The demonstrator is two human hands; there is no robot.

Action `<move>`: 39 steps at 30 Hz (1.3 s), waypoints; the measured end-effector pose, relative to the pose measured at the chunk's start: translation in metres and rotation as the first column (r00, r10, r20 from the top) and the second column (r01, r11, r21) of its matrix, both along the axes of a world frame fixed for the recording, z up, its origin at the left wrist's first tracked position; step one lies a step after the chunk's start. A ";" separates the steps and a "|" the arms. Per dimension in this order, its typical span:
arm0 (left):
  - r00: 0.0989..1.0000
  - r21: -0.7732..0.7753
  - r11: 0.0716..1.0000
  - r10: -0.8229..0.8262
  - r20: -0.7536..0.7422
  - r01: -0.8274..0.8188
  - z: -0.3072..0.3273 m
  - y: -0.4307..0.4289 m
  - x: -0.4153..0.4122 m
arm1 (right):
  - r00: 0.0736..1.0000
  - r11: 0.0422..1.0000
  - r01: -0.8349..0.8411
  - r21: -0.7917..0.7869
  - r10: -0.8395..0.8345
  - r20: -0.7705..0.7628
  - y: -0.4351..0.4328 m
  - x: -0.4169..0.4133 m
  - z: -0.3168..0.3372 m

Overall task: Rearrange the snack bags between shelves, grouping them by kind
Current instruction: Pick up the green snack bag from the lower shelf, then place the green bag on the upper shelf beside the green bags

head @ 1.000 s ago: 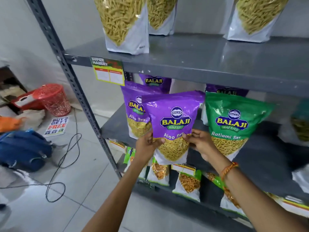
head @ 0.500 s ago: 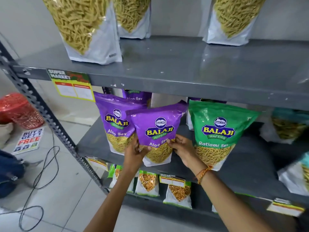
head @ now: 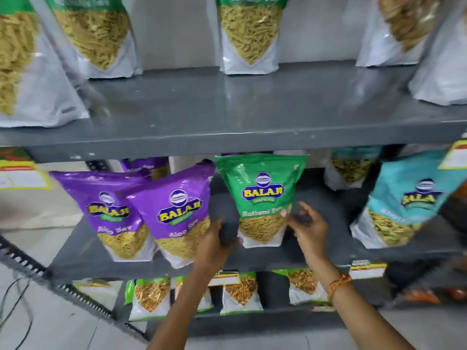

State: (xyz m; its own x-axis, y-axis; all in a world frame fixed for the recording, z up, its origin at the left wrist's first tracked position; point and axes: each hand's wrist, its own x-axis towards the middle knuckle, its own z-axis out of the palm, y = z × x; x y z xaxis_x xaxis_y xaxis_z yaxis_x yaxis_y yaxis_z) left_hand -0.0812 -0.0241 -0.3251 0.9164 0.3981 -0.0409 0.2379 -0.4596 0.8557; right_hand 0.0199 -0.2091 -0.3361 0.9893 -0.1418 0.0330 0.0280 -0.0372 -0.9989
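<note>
Two purple bags of Aloo Sev stand side by side on the middle shelf point(head: 83, 258) of a grey metal rack. The front purple bag point(head: 180, 218) overlaps the right edge of the rear purple bag point(head: 111, 213), and both sit to the left of a green bag point(head: 262, 198) of Ratlami Sev, which stands upright on the same shelf. A bare strip of shelf separates the green bag from the purple pair.

The left hand point(head: 214, 245) is just left of the green bag's lower corner, fingers curled, its thumb touching or nearly touching the bag's bottom edge; it is blurred, so I cannot tell whether it grips anything. The right hand point(head: 309, 224) is just right of the green bag, fingers spread and apart, the thumb tip meeting the bag's right edge without closing on it. A braided orange thread point(head: 338, 284) circles the right wrist.

Further right of the green bag stands a teal bag point(head: 406, 205), tilted, with another small bag point(head: 351, 165) behind it near the wall. On the shelf above the green bag point(head: 227, 107) several white bags with clear windows of yellow sticks stand in a row, one directly above it point(head: 249, 36). Below the green bag, smaller green-and-white packets point(head: 149, 296) line the lower shelf, and yellow price tags point(head: 367, 269) hang on the shelf edge.
</note>
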 end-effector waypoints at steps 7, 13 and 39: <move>0.992 -0.172 0.984 -0.069 -0.105 0.050 -0.049 -0.004 0.071 | 0.887 0.902 -0.431 0.037 0.431 -0.165 0.000 0.032 -0.039; 0.997 -0.174 0.983 -0.067 -0.047 0.058 -0.048 -0.016 0.061 | 0.868 0.891 -0.426 0.156 0.451 -0.206 -0.010 0.020 -0.042; 0.704 -0.029 0.973 -0.147 0.695 0.231 0.233 -0.072 -0.054 | 0.809 0.888 -0.459 -0.018 0.426 0.405 -0.080 -0.080 0.258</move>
